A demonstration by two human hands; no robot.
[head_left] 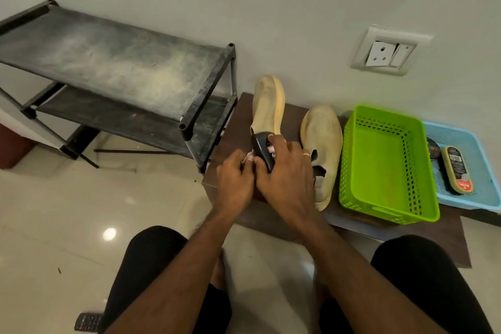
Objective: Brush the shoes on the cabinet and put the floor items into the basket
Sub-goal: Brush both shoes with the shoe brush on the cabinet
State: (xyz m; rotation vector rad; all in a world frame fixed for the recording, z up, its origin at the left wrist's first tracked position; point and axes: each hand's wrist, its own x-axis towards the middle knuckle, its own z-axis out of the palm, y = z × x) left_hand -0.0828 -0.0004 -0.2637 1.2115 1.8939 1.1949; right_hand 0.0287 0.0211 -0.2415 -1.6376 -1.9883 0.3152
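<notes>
Two beige shoes stand on a low brown cabinet [444, 238]. The left shoe [268, 106] is tipped on its side with the toe toward the wall. My left hand [235, 180] pinches its heel end. My right hand [286, 173] grips a black shoe brush [260, 148] pressed against the heel part of that shoe. The right shoe [322, 141] lies flat beside it, untouched. A green basket [379, 171] sits empty to the right of the shoes. A dark remote control [88, 321] lies on the floor at the bottom left.
A blue tray [461, 134] past the green basket holds a round polish tin [433, 148] and a tan brush [458, 169]. A dusty black two-tier shoe rack [108, 59] stands left of the cabinet. A wall socket [387, 51] is above. My knees frame the glossy tiled floor.
</notes>
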